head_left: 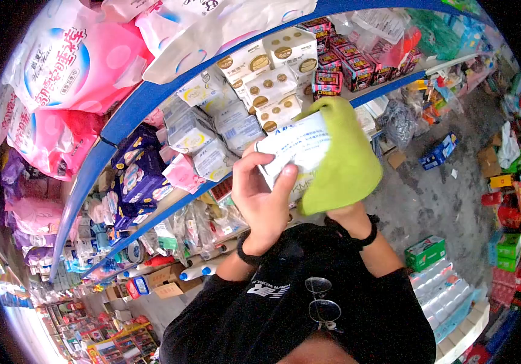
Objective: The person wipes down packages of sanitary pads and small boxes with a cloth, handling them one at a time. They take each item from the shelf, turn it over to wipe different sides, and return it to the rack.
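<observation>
My left hand (263,197) grips a white package (294,148) with blue print by its lower left side, thumb and fingers bent onto its face. A lime-green cloth (348,161) lies against the package's right side and drapes over my right hand (348,215). Only the wrist and the base of that hand show below the cloth; its fingers are hidden. Both hands are in front of a shelf with white and gold packs (269,85) and grey-white packs (191,130).
Pink bags (72,67) fill the upper shelf at the left. Dark blue packs (139,176) and small pink-black boxes (360,67) stand on the shelf below. A blue box (438,151) and a green box (424,253) are on the grey floor (418,200) at the right.
</observation>
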A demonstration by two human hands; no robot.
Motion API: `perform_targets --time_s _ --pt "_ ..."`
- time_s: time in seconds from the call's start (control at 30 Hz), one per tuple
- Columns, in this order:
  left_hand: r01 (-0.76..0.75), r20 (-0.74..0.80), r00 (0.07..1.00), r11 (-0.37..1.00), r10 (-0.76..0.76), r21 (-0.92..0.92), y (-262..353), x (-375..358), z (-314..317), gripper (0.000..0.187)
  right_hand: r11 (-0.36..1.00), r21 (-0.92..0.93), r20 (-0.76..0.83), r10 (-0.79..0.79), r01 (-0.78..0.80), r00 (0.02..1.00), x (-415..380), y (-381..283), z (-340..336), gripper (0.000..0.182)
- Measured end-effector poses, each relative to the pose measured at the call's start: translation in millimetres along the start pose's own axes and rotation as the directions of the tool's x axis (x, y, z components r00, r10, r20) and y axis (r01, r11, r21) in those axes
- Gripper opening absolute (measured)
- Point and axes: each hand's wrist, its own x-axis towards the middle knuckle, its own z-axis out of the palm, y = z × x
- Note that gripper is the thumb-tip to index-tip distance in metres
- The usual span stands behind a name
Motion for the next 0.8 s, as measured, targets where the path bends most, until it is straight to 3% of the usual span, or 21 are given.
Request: perform_targets --time_s 0.03,0.1,0.13,0.17,0.23,0.27,0.3,0.37,0.4,0.47,0.5,0.57,0.6,0.63,0.7,0.8 --pt "-0.002 0.003 1.000 1.000 0.002 0.000 2 1 -4 0.024 0.978 0.171 -0.035 0.127 -0.119 0.991 -2 1 -5 0.046" --pt "0.131 0.092 0.988 0.989 -0.125 -0.066 6 6 -21 0.034 0.936 0.292 -0.017 0.210 -0.196 0.978 -6 1 -13 0.046" --pt "0.215 0.184 0.965 0.966 -0.188 -0.141 1 8 -31 0.043 0.931 0.303 0.000 0.213 -0.202 0.977 -7 2 -13 0.046" --pt "0.195 0.222 0.962 0.969 -0.159 -0.153 -4 10 -34 0.043 0.932 0.298 0.025 0.209 -0.207 0.978 -7 2 -13 0.046" --pt "-0.012 0.070 0.997 1.000 0.013 -0.005 -8 15 -21 0.042 0.950 0.249 0.083 0.173 -0.188 0.981 -5 3 -9 0.047" --pt "-0.163 0.063 0.986 0.963 0.153 0.213 -6 21 -23 0.042 0.960 0.215 0.118 0.155 -0.177 0.981 -5 3 -3 0.047" --pt "-0.066 0.058 0.997 0.921 0.047 0.385 -3 20 -32 0.046 0.969 0.191 0.150 0.130 -0.158 0.980 -4 2 2 0.047" --pt "0.272 -0.005 0.962 0.955 -0.273 0.116 8 15 -29 0.055 0.982 0.152 0.214 0.083 -0.117 0.973 -2 2 11 0.047" --pt "0.270 -0.017 0.963 0.954 -0.270 0.127 6 12 -33 0.055 0.985 0.139 0.237 0.063 -0.098 0.970 0 1 15 0.047" --pt "0.346 0.201 0.936 0.862 -0.290 -0.370 -1 7 -41 0.071 0.989 0.127 0.271 0.036 -0.073 0.962 2 -1 19 0.047" --pt "0.341 0.188 0.938 0.868 -0.291 -0.361 1 5 -41 0.071 0.989 0.129 0.281 0.032 -0.071 0.959 4 0 19 0.047" --pt "0.369 0.181 0.925 0.901 -0.333 -0.227 16 2 -32 0.093 0.988 0.136 0.293 0.031 -0.074 0.955 8 0 16 0.047" --pt "0.350 0.207 0.931 0.894 -0.300 -0.280 18 0 -30 0.105 0.987 0.142 0.298 0.035 -0.081 0.954 11 2 15 0.047" --pt "0.345 0.191 0.934 0.898 -0.301 -0.273 20 -3 -32 0.105 0.985 0.150 0.299 0.038 -0.086 0.954 14 2 13 0.047" --pt "0.332 0.253 0.914 0.943 -0.319 -0.010 23 -13 -39 0.104 0.982 0.163 0.309 0.042 -0.096 0.950 18 3 11 0.047" --pt "0.355 0.304 0.884 0.933 -0.356 0.061 31 -20 -36 0.096 0.975 0.189 0.318 0.049 -0.114 0.947 24 5 6 0.047"
